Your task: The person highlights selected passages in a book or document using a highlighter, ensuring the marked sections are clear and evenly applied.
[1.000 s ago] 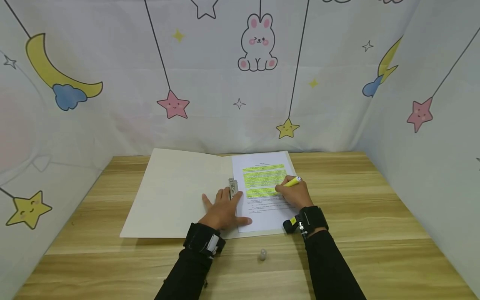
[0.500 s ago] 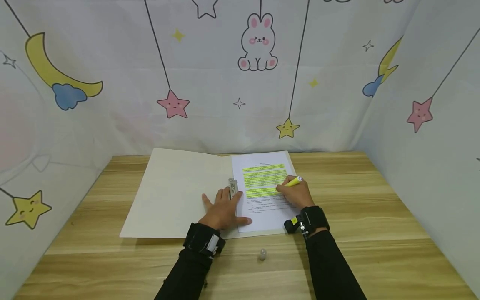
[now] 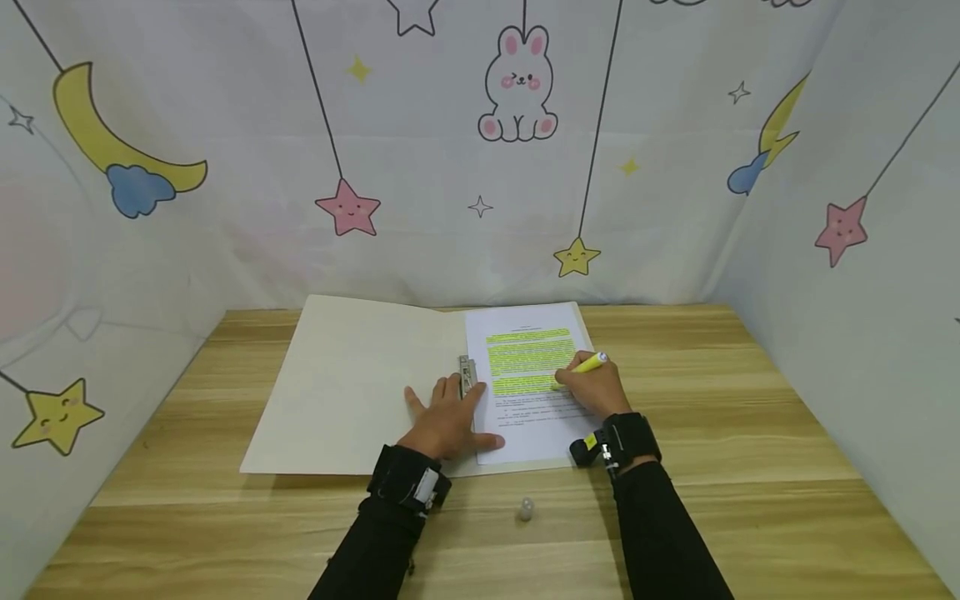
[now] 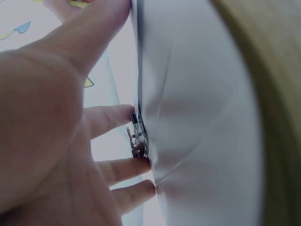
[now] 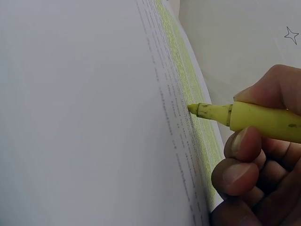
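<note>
A cream folder (image 3: 352, 375) lies open on the table, a printed sheet (image 3: 525, 442) on its right half. Yellow highlighting (image 3: 528, 354) covers the upper lines of text; the lines below it are plain. My right hand (image 3: 595, 387) pinches a yellow highlighter (image 5: 263, 121) between thumb and fingers, its chisel tip right at the lower edge of the marked lines. With fingers spread, my left hand (image 3: 446, 425) presses on the folder's fold, thumb on the sheet's left margin. Its fingertips reach around the metal clip (image 4: 136, 136), partly covering it.
A small greyish, rounded object (image 3: 526, 509) lies on the wooden table (image 3: 750, 500) in front of the folder. White cloth walls (image 3: 420, 150) printed with stars, moons and a rabbit stand behind and at both sides.
The highlighter and right hand have slid slightly to the right along the text line. My left hand stays in place.
</note>
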Demonstrator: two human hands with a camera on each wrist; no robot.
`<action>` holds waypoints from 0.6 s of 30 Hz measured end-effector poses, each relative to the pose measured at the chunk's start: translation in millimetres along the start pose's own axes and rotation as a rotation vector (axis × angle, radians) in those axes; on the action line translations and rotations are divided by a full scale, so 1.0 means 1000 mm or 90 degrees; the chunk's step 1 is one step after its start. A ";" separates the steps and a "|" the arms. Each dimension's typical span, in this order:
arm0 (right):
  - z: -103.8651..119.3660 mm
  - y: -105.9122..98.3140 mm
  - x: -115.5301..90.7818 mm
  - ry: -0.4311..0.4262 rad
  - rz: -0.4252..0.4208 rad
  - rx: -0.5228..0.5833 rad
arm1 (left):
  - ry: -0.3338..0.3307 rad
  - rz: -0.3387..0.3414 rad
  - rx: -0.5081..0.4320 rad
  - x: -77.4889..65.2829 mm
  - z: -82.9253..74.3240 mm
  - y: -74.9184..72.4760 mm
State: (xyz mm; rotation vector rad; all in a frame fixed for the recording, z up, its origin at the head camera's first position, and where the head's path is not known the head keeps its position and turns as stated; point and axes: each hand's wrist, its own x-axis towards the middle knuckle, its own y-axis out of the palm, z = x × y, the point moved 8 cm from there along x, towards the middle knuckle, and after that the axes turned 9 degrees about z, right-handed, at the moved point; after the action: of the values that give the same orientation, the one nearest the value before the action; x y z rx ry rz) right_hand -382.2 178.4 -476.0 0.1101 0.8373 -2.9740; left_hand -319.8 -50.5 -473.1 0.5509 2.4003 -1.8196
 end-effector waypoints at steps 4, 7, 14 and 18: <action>-0.001 0.000 0.000 0.006 -0.005 0.002 | 0.000 0.001 0.000 0.000 0.001 0.000; -0.003 -0.001 0.001 0.013 -0.006 0.000 | 0.001 0.001 -0.001 0.000 0.001 0.000; -0.005 -0.002 0.002 0.013 -0.005 -0.002 | 0.001 -0.001 -0.004 0.001 0.002 0.000; -0.005 -0.003 0.002 0.008 0.000 0.003 | 0.003 -0.002 -0.005 0.001 0.001 0.001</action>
State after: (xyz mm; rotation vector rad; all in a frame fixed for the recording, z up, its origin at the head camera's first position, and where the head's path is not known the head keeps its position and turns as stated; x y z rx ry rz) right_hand -383.8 183.7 -479.0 0.1302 0.8309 -2.9788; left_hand -320.6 -51.3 -474.2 0.5516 2.4109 -1.8112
